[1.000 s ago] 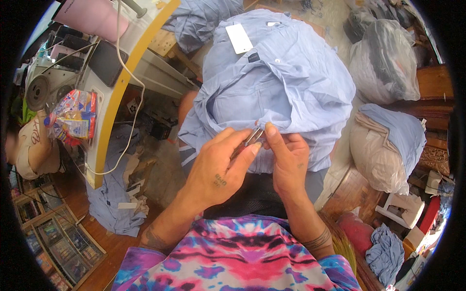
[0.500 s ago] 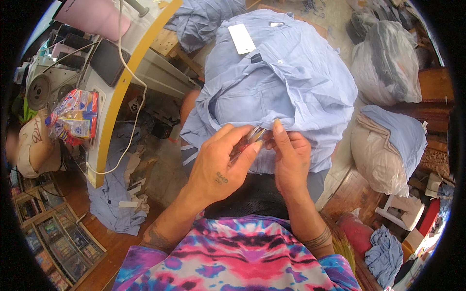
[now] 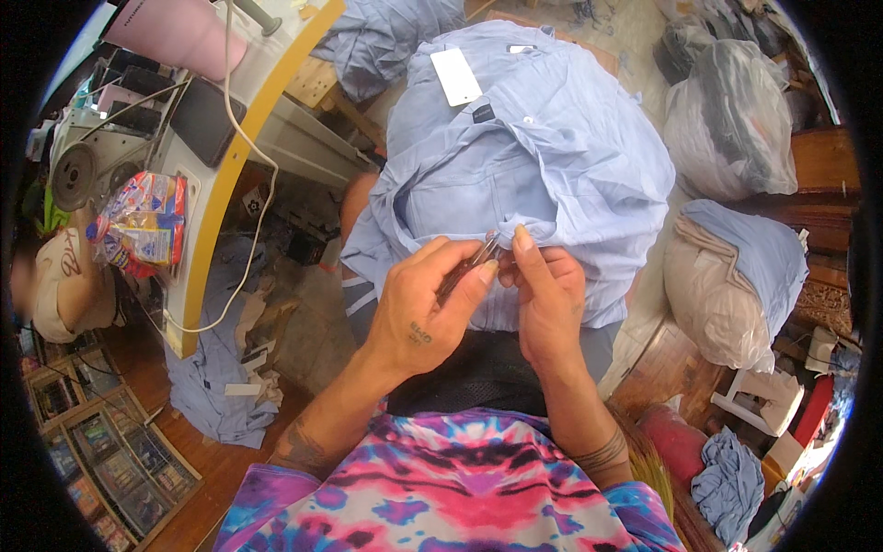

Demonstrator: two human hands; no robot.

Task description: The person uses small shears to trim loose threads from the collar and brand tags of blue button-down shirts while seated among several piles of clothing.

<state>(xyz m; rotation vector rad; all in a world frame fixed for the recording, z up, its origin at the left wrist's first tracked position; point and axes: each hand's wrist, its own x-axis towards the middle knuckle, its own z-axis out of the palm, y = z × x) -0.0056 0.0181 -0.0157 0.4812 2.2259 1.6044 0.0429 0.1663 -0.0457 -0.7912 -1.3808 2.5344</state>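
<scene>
A light blue garment (image 3: 589, 156) with a white hang tag (image 3: 455, 77) lies bunched over my lap, its opening facing up. In my left hand (image 3: 418, 299) is a small pair of metal thread snips (image 3: 474, 258), the tips pointing away from me at the near edge of the opening. My right hand (image 3: 549, 299) pinches that edge between thumb and fingers, right beside the tips. Whether a thread lies between the blades is too small to tell.
At the left stands a yellow-edged table (image 3: 221, 202) with a phone (image 3: 204, 120), a pink tumbler (image 3: 179, 35), a snack packet (image 3: 143, 221) and a hanging white cable. Stuffed plastic bags (image 3: 731, 129) line the right side. More blue garments (image 3: 221, 396) lie on the floor.
The snips have turned slightly in my left hand, and their blades look closer together. My right hand keeps its pinch on the cloth, nearly unmoved.
</scene>
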